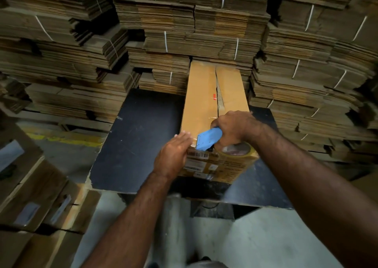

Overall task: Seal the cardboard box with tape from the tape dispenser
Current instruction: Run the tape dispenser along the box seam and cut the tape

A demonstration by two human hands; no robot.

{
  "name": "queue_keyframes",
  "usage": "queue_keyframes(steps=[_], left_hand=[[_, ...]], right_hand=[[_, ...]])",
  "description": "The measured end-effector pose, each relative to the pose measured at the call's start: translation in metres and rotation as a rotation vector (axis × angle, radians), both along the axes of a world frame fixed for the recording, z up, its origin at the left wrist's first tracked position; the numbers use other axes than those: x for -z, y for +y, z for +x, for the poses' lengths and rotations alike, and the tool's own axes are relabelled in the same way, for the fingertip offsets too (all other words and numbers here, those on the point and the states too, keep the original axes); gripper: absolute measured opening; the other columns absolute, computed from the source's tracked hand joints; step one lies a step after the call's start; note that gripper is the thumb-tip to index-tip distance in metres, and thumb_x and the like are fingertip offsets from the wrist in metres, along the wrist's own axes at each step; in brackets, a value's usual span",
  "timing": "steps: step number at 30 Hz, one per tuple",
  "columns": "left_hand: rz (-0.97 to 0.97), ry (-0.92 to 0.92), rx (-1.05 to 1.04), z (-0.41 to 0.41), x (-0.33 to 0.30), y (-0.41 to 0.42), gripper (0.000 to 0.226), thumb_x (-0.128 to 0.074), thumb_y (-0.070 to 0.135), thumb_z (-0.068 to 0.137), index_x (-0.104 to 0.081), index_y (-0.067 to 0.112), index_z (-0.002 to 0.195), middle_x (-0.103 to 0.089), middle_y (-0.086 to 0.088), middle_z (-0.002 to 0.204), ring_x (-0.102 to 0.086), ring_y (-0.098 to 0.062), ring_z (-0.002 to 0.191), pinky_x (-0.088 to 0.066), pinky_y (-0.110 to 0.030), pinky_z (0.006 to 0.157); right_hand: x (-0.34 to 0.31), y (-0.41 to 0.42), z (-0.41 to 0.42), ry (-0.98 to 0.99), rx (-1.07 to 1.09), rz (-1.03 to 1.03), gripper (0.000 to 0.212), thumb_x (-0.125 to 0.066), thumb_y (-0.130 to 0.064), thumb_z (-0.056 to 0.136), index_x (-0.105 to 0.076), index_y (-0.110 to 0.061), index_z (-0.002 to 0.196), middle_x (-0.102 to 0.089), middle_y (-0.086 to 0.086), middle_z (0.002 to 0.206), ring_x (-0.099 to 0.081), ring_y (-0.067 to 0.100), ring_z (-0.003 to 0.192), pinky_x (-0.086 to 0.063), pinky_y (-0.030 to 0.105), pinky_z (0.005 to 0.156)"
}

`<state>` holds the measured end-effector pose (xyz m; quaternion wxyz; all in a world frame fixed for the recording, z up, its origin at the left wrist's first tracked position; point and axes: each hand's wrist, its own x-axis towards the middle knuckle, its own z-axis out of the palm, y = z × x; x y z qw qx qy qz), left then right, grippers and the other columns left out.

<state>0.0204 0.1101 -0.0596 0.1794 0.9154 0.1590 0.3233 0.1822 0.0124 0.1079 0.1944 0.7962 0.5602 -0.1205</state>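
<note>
With our right hand [233, 127] gripping the blue tape dispenser [208, 139] at the cardboard box's [201, 95] near edge on the table [139, 136], left hand [173, 155] flat steadying it, we'd pull straight along the seam.

Dark table top [139, 136], long cardboard box [201, 95] lying on it, perhaps overhanging
</note>
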Motion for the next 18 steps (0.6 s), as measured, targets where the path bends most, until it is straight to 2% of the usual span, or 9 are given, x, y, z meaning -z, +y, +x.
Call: queue_keyframes(steps=[3, 6, 8, 9, 14, 18], left_hand=[[-0.167, -0.036, -0.072, 0.001, 0.001, 0.0, 0.045, -0.073, -0.004, 0.076, -0.07, 0.009, 0.119, -0.066, -0.008, 0.127, -0.062, -0.024, 0.119, -0.046, -0.046, 0.106], [-0.237, -0.023, -0.087, 0.0, -0.001, -0.001, 0.047, -0.074, 0.004, 0.079, -0.067, 0.013, 0.124, -0.065, -0.007, 0.13, -0.062, -0.023, 0.12, -0.046, -0.047, 0.106], [-0.21, -0.023, -0.075, -0.001, -0.003, 0.0, 0.048, -0.077, 0.002, 0.077, -0.068, 0.012, 0.123, -0.066, -0.007, 0.129, -0.064, -0.022, 0.117, -0.046, -0.047, 0.106], [-0.192, -0.017, -0.075, -0.002, -0.004, 0.002, 0.049, -0.079, 0.001, 0.076, -0.069, 0.011, 0.122, -0.066, -0.007, 0.128, -0.064, -0.022, 0.116, -0.046, -0.048, 0.106], [-0.141, 0.086, -0.088, -0.004, -0.006, 0.006, 0.054, -0.079, 0.006, 0.077, -0.065, 0.016, 0.128, -0.063, -0.004, 0.133, -0.059, -0.027, 0.122, -0.045, -0.047, 0.106], [-0.033, 0.121, -0.076, -0.005, -0.013, 0.017, 0.053, -0.08, 0.003, 0.075, -0.066, 0.011, 0.126, -0.066, -0.007, 0.129, -0.062, -0.032, 0.117, -0.044, -0.048, 0.104]], right_hand=[[-0.001, -0.005, 0.003, 0.018, -0.066, 0.006, 0.075, -0.067, -0.068, 0.071, -0.039, -0.048, 0.138, -0.06, -0.008, 0.112, -0.059, 0.022, 0.103, -0.05, 0.039, 0.081], [-0.006, -0.026, 0.01, 0.082, -0.134, 0.087, 0.069, -0.065, -0.06, 0.079, -0.035, -0.05, 0.141, -0.055, -0.014, 0.104, -0.055, 0.015, 0.098, -0.044, 0.029, 0.071], [-0.01, -0.041, 0.02, 0.084, -0.163, 0.101, 0.069, -0.063, -0.055, 0.084, -0.034, -0.047, 0.146, -0.059, -0.014, 0.109, -0.047, 0.009, 0.093, -0.032, 0.023, 0.061], [-0.013, -0.047, 0.027, 0.077, -0.171, 0.103, 0.069, -0.063, -0.054, 0.085, -0.034, -0.046, 0.147, -0.062, -0.014, 0.113, -0.045, 0.007, 0.091, -0.031, 0.022, 0.06], [-0.013, -0.052, 0.048, 0.05, -0.16, 0.052, 0.07, -0.063, -0.059, 0.084, -0.036, -0.048, 0.147, -0.064, -0.014, 0.122, -0.047, 0.006, 0.092, -0.042, 0.027, 0.073], [-0.007, -0.04, 0.046, 0.043, -0.177, 0.06, 0.071, -0.062, -0.061, 0.079, -0.038, -0.05, 0.146, -0.063, -0.012, 0.126, -0.057, 0.015, 0.108, -0.043, 0.03, 0.072]])
